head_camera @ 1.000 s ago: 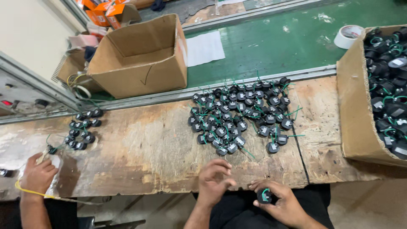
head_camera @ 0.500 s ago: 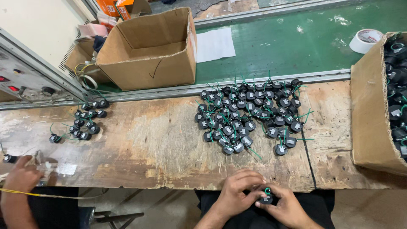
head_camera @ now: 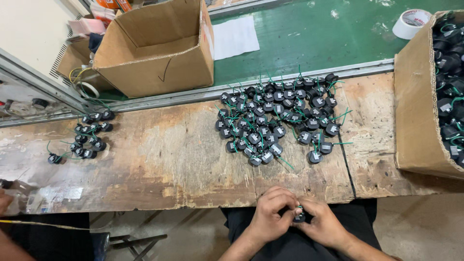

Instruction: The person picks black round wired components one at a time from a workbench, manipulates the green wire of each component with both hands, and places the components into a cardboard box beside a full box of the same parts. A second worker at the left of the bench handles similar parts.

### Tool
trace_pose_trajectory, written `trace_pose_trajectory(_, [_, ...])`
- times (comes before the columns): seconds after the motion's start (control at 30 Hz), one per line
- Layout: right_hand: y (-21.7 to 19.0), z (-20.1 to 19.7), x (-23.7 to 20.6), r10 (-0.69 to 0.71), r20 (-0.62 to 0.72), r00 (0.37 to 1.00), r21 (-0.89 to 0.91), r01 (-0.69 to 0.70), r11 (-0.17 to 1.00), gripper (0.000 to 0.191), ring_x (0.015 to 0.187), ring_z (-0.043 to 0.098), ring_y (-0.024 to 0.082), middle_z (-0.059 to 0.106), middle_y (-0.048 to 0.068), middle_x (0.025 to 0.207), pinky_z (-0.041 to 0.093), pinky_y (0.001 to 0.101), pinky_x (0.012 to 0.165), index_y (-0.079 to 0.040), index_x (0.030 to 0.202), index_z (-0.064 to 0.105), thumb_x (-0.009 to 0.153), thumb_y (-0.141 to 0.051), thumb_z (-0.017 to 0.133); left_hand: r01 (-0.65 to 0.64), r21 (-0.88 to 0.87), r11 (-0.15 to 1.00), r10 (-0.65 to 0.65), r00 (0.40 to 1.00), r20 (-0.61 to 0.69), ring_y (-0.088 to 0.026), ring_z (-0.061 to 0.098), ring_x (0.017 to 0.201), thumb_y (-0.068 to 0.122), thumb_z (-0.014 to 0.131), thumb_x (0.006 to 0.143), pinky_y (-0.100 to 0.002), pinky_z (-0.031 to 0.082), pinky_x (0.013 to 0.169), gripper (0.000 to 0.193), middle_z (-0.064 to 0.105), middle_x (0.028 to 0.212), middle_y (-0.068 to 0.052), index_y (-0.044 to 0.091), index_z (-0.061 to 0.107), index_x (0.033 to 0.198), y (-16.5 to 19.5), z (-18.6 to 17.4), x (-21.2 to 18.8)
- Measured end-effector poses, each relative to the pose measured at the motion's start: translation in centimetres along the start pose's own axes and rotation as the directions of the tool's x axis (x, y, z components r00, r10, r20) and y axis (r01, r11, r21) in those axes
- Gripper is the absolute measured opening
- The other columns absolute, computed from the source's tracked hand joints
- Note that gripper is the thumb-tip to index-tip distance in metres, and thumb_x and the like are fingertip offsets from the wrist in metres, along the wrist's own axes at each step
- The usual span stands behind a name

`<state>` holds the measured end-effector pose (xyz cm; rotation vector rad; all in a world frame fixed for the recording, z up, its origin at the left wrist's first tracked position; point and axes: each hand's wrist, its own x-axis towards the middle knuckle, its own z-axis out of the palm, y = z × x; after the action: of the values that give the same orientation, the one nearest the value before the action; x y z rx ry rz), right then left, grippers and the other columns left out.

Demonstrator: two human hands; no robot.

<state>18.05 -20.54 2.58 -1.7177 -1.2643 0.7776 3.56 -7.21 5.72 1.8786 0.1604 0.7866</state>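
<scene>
Small black part (head_camera: pixel 299 217) pinched between fingers of both hands, just below the workbench (head_camera: pixel 169 164) with its pile of parts (head_camera: pixel 278 118).

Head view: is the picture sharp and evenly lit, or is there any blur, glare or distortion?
Head view: mostly sharp, with soft, even light and only faint shadows beside the pile of small black components; the wooden bench shows no glare; the metal rail bows slightly, a wide-lens distortion; the left hand and right hand are a little soft.

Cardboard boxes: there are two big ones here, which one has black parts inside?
The cardboard box at the right edge, filled with black parts with green wires. The open box behind the bench shows none.
</scene>
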Motion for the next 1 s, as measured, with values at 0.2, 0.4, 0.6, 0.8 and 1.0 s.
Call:
trace_pose_trajectory(0.2, [-1.6, -1.0, -0.1, -0.312, -0.037, 0.949, 0.087, 0.314, 0.945, 0.032, 0.111, 0.075, 0.028, 0.081, 0.008, 0.109, 0.056, 0.0398, 0.098, -0.005, 0.099, 0.073, 0.072, -0.009, 0.09, 0.073, -0.185, 0.98, -0.155, 0.864, -0.48, -0.022, 0.071, 0.085, 0.012, 0.076, 0.092, -0.036, 0.064, 0.07, 0.006, 0.071, 0.105, -0.009, 0.007, 0.074, 0.096, -3.2, -5.7, 1.2])
trace_pose_trajectory(0.4, [-2.9, -1.1, 0.2, -0.345, -0.036, 0.938, 0.182, 0.346, 0.92, 0.035, 0.112, 0.074, 0.03, 0.079, 0.009, 0.111, 0.056, 0.042, 0.097, -0.004, 0.105, 0.072, 0.074, -0.007, 0.088, 0.233, 0.805, 0.546, 0.166, 0.911, -0.377, -0.047, 0.059, 0.119, 0.017, 0.075, 0.08, -0.052, 0.046, 0.097, 0.048, 0.062, 0.133, -0.027, -0.004, 0.067, 0.123, -4.9, -10.0, 4.7])
trace_pose_trajectory(0.6, [-2.7, -1.3, 0.0, -0.406, -0.01, 0.914, 0.167, 0.401, 0.901, 0.036, 0.115, 0.073, 0.03, 0.078, 0.009, 0.114, 0.056, 0.0424, 0.1, -0.005, 0.108, 0.072, 0.076, -0.008, 0.087, 0.41, 0.614, 0.674, -0.054, 0.857, -0.512, -0.036, 0.069, 0.108, 0.02, 0.085, 0.079, -0.045, 0.054, 0.093, 0.031, 0.074, 0.112, -0.015, 0.004, 0.067, 0.097, -5.4, -9.3, 3.4])
trace_pose_trajectory(0.8, [-3.0, -1.1, -0.3, -0.289, -0.017, 0.957, 0.101, 0.289, 0.952, 0.052, 0.109, 0.075, 0.026, 0.079, 0.008, 0.116, 0.056, 0.0394, 0.095, -0.005, 0.126, 0.065, 0.077, -0.006, 0.082, 0.237, -0.009, 0.971, -0.193, 0.767, -0.612, -0.019, 0.073, 0.089, 0.007, 0.08, 0.085, -0.032, 0.06, 0.08, 0.02, 0.076, 0.098, -0.011, 0.002, 0.068, 0.101, -6.2, -9.3, 1.3])
trace_pose_trajectory(1.0, [-2.5, -0.7, -0.2, -0.32, -0.08, 0.944, -0.001, 0.321, 0.947, 0.061, 0.112, 0.068, 0.029, 0.074, 0.007, 0.099, 0.046, 0.0439, 0.103, -0.002, 0.134, 0.06, 0.077, -0.006, 0.081, -0.165, -0.069, 0.984, 0.135, 0.939, -0.316, -0.018, 0.078, 0.089, 0.005, 0.084, 0.086, -0.034, 0.062, 0.086, 0.017, 0.081, 0.096, -0.004, 0.009, 0.076, 0.101, -1.2, -5.1, -0.9])
